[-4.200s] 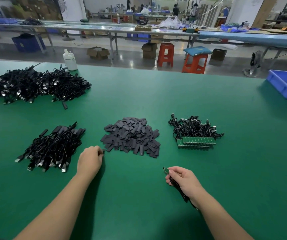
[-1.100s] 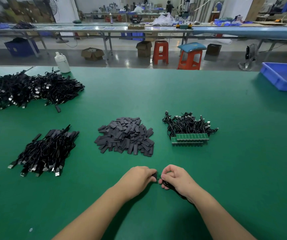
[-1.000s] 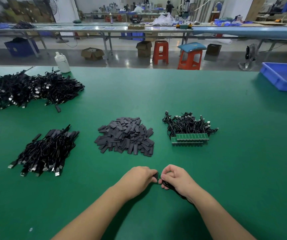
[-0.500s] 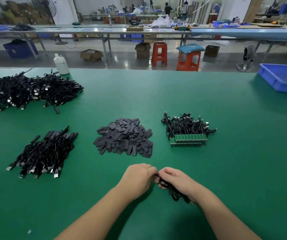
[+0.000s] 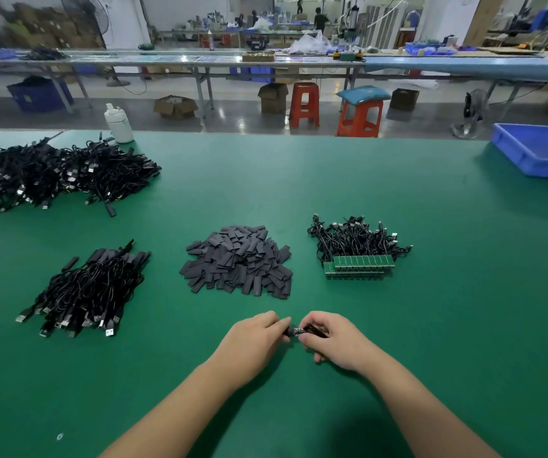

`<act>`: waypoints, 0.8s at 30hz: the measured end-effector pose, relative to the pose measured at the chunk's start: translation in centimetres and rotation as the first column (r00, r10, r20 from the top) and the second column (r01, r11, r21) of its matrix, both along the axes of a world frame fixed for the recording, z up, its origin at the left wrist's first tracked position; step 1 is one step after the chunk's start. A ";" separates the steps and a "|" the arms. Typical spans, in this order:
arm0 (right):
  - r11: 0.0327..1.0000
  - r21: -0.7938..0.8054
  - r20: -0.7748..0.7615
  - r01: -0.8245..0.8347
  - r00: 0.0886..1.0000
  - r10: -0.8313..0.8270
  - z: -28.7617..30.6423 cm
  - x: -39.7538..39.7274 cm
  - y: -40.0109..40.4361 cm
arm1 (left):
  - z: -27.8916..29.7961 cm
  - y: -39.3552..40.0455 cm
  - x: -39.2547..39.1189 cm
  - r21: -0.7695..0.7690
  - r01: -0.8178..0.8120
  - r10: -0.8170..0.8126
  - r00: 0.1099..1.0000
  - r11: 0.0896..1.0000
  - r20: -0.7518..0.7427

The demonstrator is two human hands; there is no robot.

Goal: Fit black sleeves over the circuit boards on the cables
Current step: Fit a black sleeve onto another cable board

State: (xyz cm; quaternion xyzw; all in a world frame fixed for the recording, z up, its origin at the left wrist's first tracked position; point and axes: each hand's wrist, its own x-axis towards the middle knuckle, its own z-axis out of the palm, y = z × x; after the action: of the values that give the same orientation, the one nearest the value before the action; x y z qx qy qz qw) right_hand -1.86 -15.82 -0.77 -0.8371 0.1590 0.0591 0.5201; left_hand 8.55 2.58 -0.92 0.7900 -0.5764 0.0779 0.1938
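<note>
My left hand (image 5: 254,340) and my right hand (image 5: 335,342) meet low at the centre of the green table (image 5: 447,309). Between their fingertips is a small black sleeve (image 5: 288,331), pinched by my left hand, and a cable's circuit board (image 5: 299,331), pinched by my right hand; most of both is hidden by fingers. The board's end sits at the sleeve's mouth. Beyond my hands lies a heap of loose black sleeves (image 5: 238,261). To its right is a bundle of cables with bare green circuit boards (image 5: 358,266) lined up in a row.
A pile of sleeved black cables (image 5: 87,292) lies front left, and a larger cable heap (image 5: 51,173) at the far left. A white bottle (image 5: 119,123) stands at the far edge. A blue bin (image 5: 540,150) sits far right.
My left hand took a sleeve from the heap's edge and came to the right hand. In the last second both hands stay together, with the sleeve and board now showing between the fingertips.
</note>
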 end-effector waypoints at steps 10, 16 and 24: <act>0.988 0.151 -0.051 0.037 0.998 -0.030 0.4 0.1 0.9 | 0.1 0.1 -0.1 0.001 0.018 -0.018 0.997 1.000 -0.076; 0.992 0.120 -0.057 0.035 0.998 -0.029 0.6 0.2 1.0 | -0.2 0.0 -0.3 0.120 -0.011 0.019 0.997 0.993 -0.069; 0.999 0.027 -0.105 0.035 0.994 -0.032 0.5 0.3 1.1 | -0.7 -0.2 -0.5 0.270 -0.055 0.067 0.997 0.961 -0.037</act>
State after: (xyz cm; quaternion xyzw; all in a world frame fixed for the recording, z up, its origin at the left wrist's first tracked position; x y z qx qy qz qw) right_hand -1.55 -14.76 -0.28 -0.8224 0.1989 0.0964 0.5242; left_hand 8.04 2.40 -1.58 0.8280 -0.5523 -0.0130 0.0956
